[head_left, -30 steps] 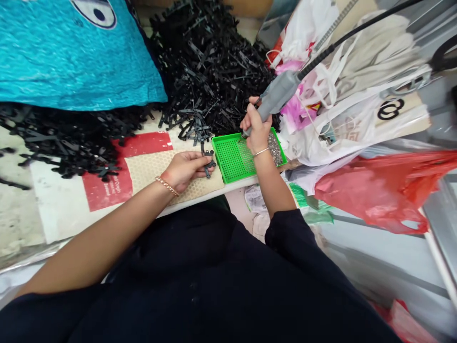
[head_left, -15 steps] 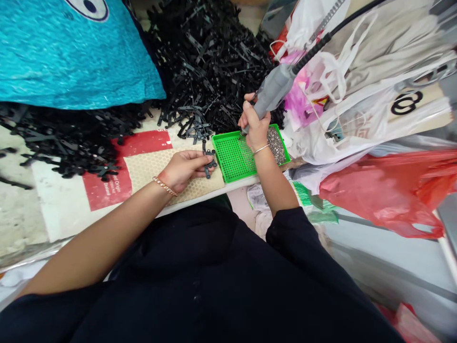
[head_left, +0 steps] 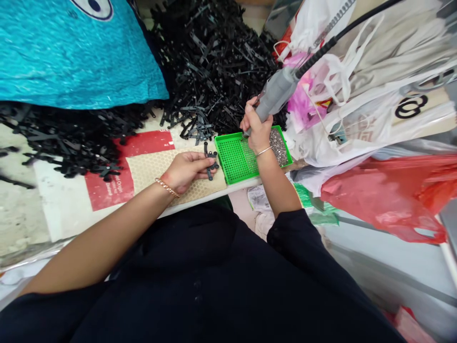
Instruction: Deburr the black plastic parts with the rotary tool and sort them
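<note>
My left hand [head_left: 186, 170] pinches a small black plastic part [head_left: 211, 166] over the beige honeycomb-patterned mat [head_left: 146, 171], just left of the green tray. In my right hand [head_left: 257, 128] is a grey power screwdriver [head_left: 276, 95], held tilted with its tip pointing down over the green perforated tray [head_left: 228, 181]. Small metal screws [head_left: 278, 145] are heaped at the tray's right end, and more sit in its holes near the middle. Whether the tip touches a screw is too small to tell.
A big pile of black parts [head_left: 214, 62] lies behind the tray, another [head_left: 71, 138] at the left below a blue bag [head_left: 78, 57]. Plastic bags and a red bag [head_left: 389, 190] crowd the right. A black cable [head_left: 357, 21] runs from the screwdriver to the upper right.
The whole view has shifted slightly, moving the scene a little to the right. Both hands keep their holds, with the screwdriver tip still over the tray.
</note>
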`<action>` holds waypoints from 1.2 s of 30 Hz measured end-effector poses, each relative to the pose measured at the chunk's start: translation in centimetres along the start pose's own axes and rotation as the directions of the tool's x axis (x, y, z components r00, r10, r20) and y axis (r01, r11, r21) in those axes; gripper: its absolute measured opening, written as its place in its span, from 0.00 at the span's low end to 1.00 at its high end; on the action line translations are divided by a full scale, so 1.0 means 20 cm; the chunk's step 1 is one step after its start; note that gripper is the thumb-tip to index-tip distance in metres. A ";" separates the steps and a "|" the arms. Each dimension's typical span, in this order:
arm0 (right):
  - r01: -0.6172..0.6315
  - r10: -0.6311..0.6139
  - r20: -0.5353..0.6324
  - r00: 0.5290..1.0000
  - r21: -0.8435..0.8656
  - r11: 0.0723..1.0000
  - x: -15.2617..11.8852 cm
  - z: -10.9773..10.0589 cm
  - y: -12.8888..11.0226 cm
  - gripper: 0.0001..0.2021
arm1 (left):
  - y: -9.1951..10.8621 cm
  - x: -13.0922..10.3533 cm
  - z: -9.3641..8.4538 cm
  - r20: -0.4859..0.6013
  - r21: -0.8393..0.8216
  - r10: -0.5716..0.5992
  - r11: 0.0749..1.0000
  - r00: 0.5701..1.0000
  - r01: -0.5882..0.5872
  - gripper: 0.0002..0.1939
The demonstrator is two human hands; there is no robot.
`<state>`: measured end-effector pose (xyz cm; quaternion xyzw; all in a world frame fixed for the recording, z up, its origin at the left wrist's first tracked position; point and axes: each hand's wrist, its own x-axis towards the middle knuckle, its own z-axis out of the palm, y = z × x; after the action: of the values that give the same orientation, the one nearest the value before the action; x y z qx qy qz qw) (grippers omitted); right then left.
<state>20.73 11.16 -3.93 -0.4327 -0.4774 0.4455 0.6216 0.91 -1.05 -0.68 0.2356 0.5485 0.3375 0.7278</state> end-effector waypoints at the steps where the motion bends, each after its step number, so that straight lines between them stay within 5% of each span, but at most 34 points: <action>1: 0.012 -0.012 -0.017 1.000 0.011 1.000 0.00 0.00 0.00 0.26 | 0.00 0.00 0.00 -0.003 -0.005 -0.002 1.000 1.000 0.002 0.09; 6: 0.044 -0.043 -0.029 0.999 0.018 0.999 -0.01 0.02 -0.04 0.23 | 0.00 0.01 0.00 -0.008 -0.043 -0.014 0.999 1.000 0.013 0.07; 11: 0.102 -0.087 -0.124 0.988 0.121 0.987 -0.11 0.08 -0.25 0.20 | -0.02 0.03 0.00 -0.001 -0.083 -0.013 0.996 1.000 0.013 0.07; 16: -0.042 0.031 0.069 0.997 0.161 0.986 -0.34 0.22 -0.41 0.21 | -0.02 0.03 0.00 -0.002 -0.095 0.002 0.995 1.000 -0.002 0.08; 21: -0.128 0.106 0.146 0.984 0.145 0.981 -0.47 0.31 -0.38 0.23 | -0.03 0.02 0.00 0.014 -0.096 0.026 0.995 1.000 -0.024 0.09; 36: -0.134 0.115 0.165 0.980 0.112 0.985 -0.48 0.31 -0.35 0.23 | -0.03 0.02 0.00 0.031 -0.064 0.056 0.996 0.998 -0.054 0.11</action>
<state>14.25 0.88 1.91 -0.3862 -0.4689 0.5449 0.5780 1.16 -1.17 -1.44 0.2331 0.5187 0.3708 0.7343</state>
